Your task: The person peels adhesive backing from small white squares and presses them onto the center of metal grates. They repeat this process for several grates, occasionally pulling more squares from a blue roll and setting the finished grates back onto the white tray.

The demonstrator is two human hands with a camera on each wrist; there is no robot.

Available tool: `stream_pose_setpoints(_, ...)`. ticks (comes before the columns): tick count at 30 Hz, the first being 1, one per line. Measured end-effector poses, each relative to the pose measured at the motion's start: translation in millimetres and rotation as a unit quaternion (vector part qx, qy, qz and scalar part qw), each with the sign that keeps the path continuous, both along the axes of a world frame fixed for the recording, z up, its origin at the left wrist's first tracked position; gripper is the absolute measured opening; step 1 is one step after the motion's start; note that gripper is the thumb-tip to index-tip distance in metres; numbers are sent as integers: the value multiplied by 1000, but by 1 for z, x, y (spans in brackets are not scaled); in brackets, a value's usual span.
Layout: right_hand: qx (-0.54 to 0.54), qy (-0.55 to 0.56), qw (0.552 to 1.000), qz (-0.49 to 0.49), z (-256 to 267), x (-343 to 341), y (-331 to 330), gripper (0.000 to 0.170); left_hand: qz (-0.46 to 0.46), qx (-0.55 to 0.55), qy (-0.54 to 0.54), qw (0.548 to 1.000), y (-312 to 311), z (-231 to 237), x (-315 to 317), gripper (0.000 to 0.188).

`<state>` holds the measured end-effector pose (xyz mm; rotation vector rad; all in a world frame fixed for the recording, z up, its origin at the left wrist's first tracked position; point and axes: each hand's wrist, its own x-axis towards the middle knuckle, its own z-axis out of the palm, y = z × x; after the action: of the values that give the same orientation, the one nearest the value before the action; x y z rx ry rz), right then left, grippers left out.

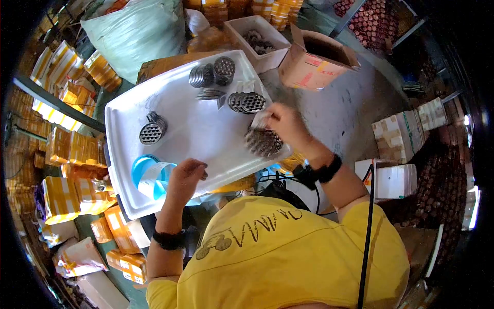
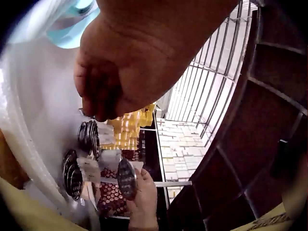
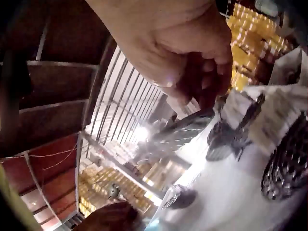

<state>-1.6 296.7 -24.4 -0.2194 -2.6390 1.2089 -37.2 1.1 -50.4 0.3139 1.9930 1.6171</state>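
A white card tag [image 1: 260,121] is pinched between the thumb and fingers of the right hand [image 1: 288,126]; by it a round, perforated metal piece [image 1: 263,141] is held at the right side of the white tray [image 1: 206,139], its outline blurred in the head view. The left hand [image 1: 186,177] is held above the tray's near edge, beside a blue round container [image 1: 135,167], with its fingers curled inward; whether anything is gripped by it cannot be told. A stack of similar pieces [image 1: 247,103] is placed just beyond the right hand; two upright stacks [image 1: 224,70] are set side by side near the far edge, and a smaller stack [image 1: 153,130] is seen toward the left; beyond the tray, a foam box [image 1: 280,45] and an open carton [image 1: 309,72] are placed.
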Motion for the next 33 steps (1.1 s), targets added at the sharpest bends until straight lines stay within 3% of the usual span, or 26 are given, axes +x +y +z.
stream_pose_setpoints(1,-41,4,999,-21,1,-9,13,19,9,7,-4,1000,-6,8,0,11)
stream_pose_setpoints(3,-2,29,999,-14,0,-33,36,19,27,31,-17,999,-18,18,0,12)
stream_pose_setpoints(6,57,-50,997,-26,-15,-75,55,22,54,42,12,998,-34,30,5,14)
stream_pose_setpoints(9,65,-59,996,-15,-32,-99,56,26,98,55,49,992,-55,36,10,12)
stream_pose_setpoints(11,100,9,994,-36,-51,-108,61,25,146,71,79,984,-73,32,14,10)
stream_pose_setpoints(13,107,48,992,-46,-38,-108,46,24,217,20,109,970,-95,26,19,9)
stream_pose_setpoints(14,32,77,996,-14,-45,-109,45,20,254,-8,136,957,-107,22,23,10)
stream_pose_setpoints(16,-10,42,999,1,-22,-100,8,15,330,-115,154,924,-123,14,33,18)
stream_pose_setpoints(18,-23,44,992,118,-13,-83,-36,12,303,-265,214,890,-134,-4,40,23)
stream_pose_setpoints(19,5,6,984,179,-3,-74,-59,13,269,-297,205,893,-129,-1,42,30)
stream_pose_setpoints(20,30,-17,974,226,-15,-71,-76,15,240,-322,173,900,-135,-27,43,35)
stream_pose_setpoints(22,21,-118,931,345,-12,-60,-111,24,176,-317,103,926,-128,-37,43,41)
stream_pose_setpoints(24,16,-196,890,412,-20,-56,-143,33,172,-294,30,940,-112,-31,40,43)
stream_pose_setpoints(25,21,-226,870,438,-23,-54,-157,38,156,-292,48,942,-106,-28,38,37)
stream_pose_setpoints(30,-2,-241,889,390,-50,-55,-198,54,158,-101,69,980,-91,-73,37,28)
stream_pose_setpoints(33,26,-226,899,373,-50,-56,-205,53,136,-123,76,980,-82,-46,40,26)
